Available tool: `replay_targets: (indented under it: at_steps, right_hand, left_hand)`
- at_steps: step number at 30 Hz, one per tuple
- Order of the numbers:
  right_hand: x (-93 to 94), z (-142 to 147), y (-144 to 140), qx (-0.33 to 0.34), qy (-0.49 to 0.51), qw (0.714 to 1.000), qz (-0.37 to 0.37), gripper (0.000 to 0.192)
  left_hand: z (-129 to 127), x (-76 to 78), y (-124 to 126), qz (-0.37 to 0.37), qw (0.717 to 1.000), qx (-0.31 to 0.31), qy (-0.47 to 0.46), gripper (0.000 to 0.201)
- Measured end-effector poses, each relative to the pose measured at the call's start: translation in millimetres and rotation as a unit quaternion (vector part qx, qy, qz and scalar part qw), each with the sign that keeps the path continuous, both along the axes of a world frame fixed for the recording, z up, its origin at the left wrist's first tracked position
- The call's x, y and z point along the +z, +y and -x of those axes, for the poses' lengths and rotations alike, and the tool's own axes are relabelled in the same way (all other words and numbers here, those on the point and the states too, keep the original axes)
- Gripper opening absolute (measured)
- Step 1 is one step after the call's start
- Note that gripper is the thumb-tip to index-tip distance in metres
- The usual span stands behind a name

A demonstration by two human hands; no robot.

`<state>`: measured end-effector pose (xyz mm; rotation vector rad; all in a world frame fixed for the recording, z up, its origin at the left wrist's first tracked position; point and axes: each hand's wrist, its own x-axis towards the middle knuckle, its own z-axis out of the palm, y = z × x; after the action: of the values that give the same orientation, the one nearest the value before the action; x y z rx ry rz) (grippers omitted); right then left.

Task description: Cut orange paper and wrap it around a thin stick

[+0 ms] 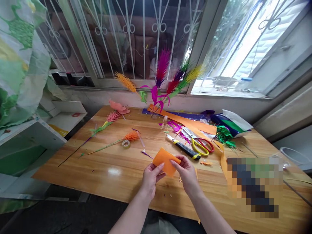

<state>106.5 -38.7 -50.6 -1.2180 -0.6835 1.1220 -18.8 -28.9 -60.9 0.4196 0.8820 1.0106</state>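
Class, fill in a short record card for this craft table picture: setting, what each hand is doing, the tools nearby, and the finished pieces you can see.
Setting: wooden table under a barred window
Left hand: pinches the near left edge of the orange paper
Right hand: pinches the right edge of the same paper
Tools beyond the hands: utility knife, scissors, tape roll
Finished pieces: two paper feather stems lying on the table; a bunch of coloured feathers standing by the window
Materials: long orange strip, green shreds
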Motion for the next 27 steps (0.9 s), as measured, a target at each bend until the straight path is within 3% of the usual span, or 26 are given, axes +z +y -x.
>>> replay_targets:
  at_steps: [11,16,22,24,25,27]
  right_hand:
    - [-7.0,-13.0,14.5,-0.027,-0.022,0.999,-0.021,0.026]
    - [-9.6,-20.0,20.1,-0.023,-0.026,0.999,-0.011,0.028]
    - [-10.5,-39.3,33.0,0.027,-0.102,0.994,-0.014,0.033]
    - [-6.3,-68.2,45.0,0.025,-0.194,0.98,-0.018,0.037]
    - [-4.1,-87.1,51.9,-0.015,-0.264,0.964,-0.011,0.036]
    - [-1.5,-127.6,65.8,-0.07,-0.45,0.888,0.062,0.036]
  left_hand:
    - [-29.5,-1.7,13.4,-0.026,0.997,0.07,0.033,0.029]
    - [-35.4,-4.8,21.1,-0.034,0.998,0.052,0.011,0.032]
    - [-38.9,-5.4,35.6,-0.038,0.993,0.103,0.045,0.028]
    - [-37.1,-4.5,42.0,-0.063,0.991,0.1,0.054,0.027]
    - [-35.4,-4.0,45.6,-0.08,0.991,0.096,0.056,0.027]
    - [-31.4,-2.8,53.3,-0.106,0.988,0.093,0.064,0.027]
